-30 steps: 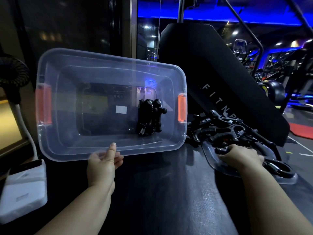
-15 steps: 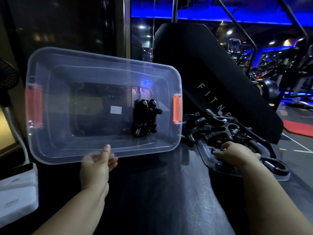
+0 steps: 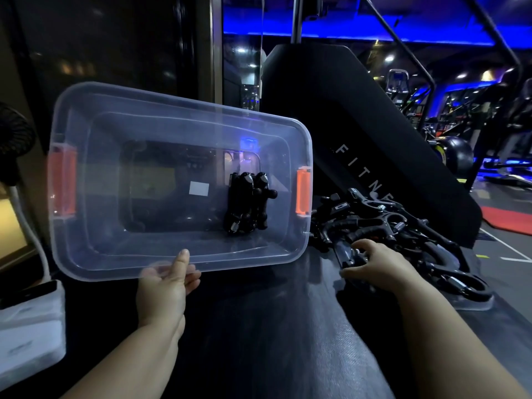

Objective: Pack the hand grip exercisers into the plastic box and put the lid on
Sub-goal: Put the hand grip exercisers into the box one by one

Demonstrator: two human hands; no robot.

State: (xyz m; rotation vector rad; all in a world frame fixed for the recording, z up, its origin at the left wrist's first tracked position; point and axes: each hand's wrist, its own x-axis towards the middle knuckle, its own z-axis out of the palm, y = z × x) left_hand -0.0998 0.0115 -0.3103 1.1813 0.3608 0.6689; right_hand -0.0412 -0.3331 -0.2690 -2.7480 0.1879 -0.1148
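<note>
A clear plastic box (image 3: 95,240) with orange latches is tipped up, its opening facing me. My left hand (image 3: 164,289) holds its near rim, thumb on top and fingers behind the plastic. Several black hand grip exercisers (image 3: 247,205) lie bunched at the box's right end. To the right of the box, a pile of black hand grip exercisers (image 3: 383,223) lies on the clear lid (image 3: 472,305). My right hand (image 3: 377,263) sits at the pile's near left edge, its fingers curled over one black exerciser (image 3: 347,253).
Everything rests on a black textured surface (image 3: 259,326). A white device (image 3: 26,335) and a black fan (image 3: 11,145) on a white stalk stand at the left. A black padded machine (image 3: 359,139) rises behind the pile.
My right hand has slid left across the pile to its near left edge and curled onto an exerciser. The box stays tipped up in my left hand.
</note>
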